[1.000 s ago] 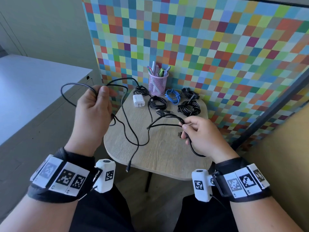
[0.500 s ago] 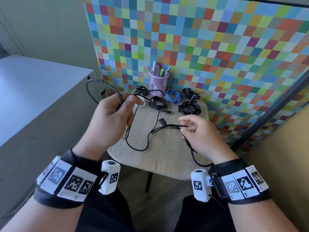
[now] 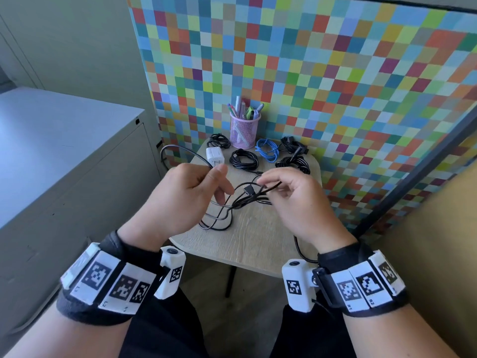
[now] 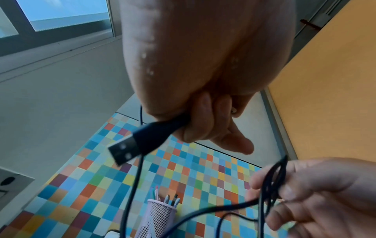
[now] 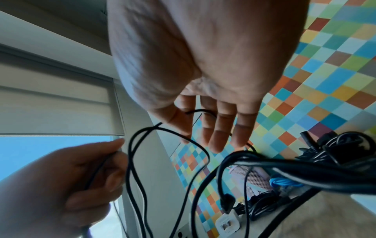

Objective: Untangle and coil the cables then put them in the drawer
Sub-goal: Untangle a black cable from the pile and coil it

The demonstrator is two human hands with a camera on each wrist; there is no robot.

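Left hand (image 3: 185, 200) gripped black cable (image 3: 219, 218) near its plug (image 4: 132, 145), right hand (image 3: 296, 202) pinched cable loops above table (image 3: 247, 244).

my head camera looks forward and down from above both wrists, onto the small counter (image 3: 258, 244) and the checkered panel (image 3: 335, 73) behind it. the left wrist camera sits very near the left hand (image 4: 203, 72), looking up along it to the fingers (image 4: 203, 116). the right wrist camera does the same under the right hand (image 5: 203, 56). all three share the black cable (image 3: 240, 200) and the pink pen cup (image 3: 244, 130); each wrist view also catches the opposite hand.
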